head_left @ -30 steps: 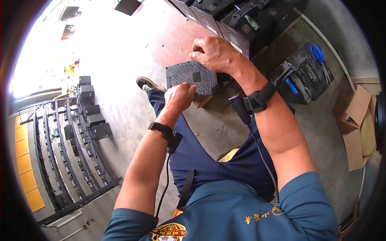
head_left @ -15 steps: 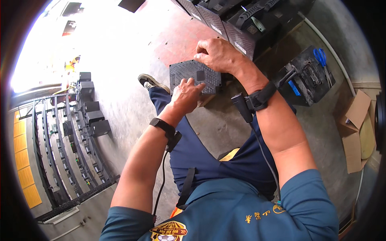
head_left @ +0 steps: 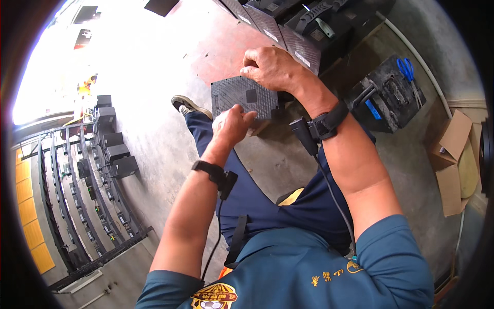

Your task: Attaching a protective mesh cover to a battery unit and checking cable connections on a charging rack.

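A black box (head_left: 234, 92) with a ridged top and a small dark square patch lies in front of me, above a brownish support. My left hand (head_left: 231, 125) is at its near edge, fingers curled over the top and thumb toward the right; it seems to grip the box there. Over the box's far right edge hangs my right hand (head_left: 270, 67), thumb and fingers bent together in a pinch. Whatever they may hold is too small or hidden to make out. Both wrists wear black straps with cabled modules.
To the right stands a dark toolbox (head_left: 386, 95) with blue-handled scissors (head_left: 405, 68) on it. Beyond it is an open cardboard box (head_left: 453, 159). Black cases (head_left: 296, 44) stack up at the far side. Long rails (head_left: 98, 190) carrying small black units run along the left.
My left hand has drawn its fingers in and shifted slightly left and nearer. My right hand stays pinched over the far edge. The whole view has shifted a little.
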Demonstrator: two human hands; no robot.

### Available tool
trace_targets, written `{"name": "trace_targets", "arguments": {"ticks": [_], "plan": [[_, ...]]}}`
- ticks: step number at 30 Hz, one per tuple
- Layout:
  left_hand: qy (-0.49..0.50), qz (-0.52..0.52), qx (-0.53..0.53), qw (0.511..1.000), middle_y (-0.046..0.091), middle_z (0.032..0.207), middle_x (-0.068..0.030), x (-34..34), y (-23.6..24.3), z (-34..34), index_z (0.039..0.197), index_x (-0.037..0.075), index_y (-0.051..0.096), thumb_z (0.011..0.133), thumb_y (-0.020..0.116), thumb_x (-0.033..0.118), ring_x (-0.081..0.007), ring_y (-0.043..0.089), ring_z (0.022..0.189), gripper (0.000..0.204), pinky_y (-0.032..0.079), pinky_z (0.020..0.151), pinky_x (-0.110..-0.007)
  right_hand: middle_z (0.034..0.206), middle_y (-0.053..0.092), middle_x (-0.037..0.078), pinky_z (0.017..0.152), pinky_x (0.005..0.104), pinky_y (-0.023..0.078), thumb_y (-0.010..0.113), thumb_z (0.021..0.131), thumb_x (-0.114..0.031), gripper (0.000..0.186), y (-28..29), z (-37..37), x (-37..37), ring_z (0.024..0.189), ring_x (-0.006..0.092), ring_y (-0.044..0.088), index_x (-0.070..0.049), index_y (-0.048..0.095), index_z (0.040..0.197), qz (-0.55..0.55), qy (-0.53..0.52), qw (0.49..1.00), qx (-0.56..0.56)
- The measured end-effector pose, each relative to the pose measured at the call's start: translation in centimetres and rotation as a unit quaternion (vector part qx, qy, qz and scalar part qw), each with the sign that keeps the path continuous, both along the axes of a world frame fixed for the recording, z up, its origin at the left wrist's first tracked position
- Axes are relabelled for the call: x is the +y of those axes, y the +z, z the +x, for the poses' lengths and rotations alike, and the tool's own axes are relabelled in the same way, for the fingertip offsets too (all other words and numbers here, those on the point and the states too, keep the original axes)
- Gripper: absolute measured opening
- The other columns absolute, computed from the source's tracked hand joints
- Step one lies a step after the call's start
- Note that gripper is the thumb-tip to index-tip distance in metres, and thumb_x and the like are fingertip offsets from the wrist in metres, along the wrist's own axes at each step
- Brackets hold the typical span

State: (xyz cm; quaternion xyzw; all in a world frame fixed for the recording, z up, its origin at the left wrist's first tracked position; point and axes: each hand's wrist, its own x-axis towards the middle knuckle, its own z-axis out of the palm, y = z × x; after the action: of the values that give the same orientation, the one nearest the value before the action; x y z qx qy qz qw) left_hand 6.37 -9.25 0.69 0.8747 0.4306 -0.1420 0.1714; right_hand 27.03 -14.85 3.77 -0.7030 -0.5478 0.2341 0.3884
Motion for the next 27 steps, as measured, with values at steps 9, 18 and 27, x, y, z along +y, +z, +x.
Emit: {"name": "trace_targets", "arguments": {"ticks": [9,18,27], "plan": [[-0.079,0.002,-0.033,0.996,0.074,0.096,-0.0168,0.6,-0.5,-1.4,0.108,0.007,0.071,0.093,0.068,0.040,-0.0359,0.071,0.095,0.037,0.055,0.083,-0.044,0.099,0.075,0.018,0.085,0.0401,0.056,0.070,0.093,-0.026,0.026,-0.6,-0.3,0.2,0.094,0.0324,0.073,-0.003,0.072,0.103,0.005,-0.002,1.000,-0.009],[-0.122,-0.003,-0.042,0.992,0.074,0.091,-0.0178,1.1,-0.2,-1.1,0.109,0.008,0.071,0.090,0.071,0.031,-0.0365,0.071,0.091,0.030,0.055,0.081,-0.045,0.101,0.075,0.018,0.086,0.0400,0.056,0.071,0.093,-0.027,0.028,-0.6,-0.2,0.2,0.095,0.0325,0.073,-0.003,0.073,0.105,-0.005,0.005,1.000,-0.010],[-0.218,0.040,-0.021,0.975,0.066,0.104,-0.0188,1.4,-0.4,-1.2,0.124,0.012,0.068,0.083,0.077,0.028,-0.0385,0.067,0.103,0.045,0.054,0.089,-0.044,0.102,0.075,0.016,0.091,0.0435,0.056,0.068,0.093,-0.032,0.029,-0.8,0.0,0.2,0.097,0.0330,0.072,-0.008,0.074,0.107,-0.009,0.014,1.000,-0.012]]}}
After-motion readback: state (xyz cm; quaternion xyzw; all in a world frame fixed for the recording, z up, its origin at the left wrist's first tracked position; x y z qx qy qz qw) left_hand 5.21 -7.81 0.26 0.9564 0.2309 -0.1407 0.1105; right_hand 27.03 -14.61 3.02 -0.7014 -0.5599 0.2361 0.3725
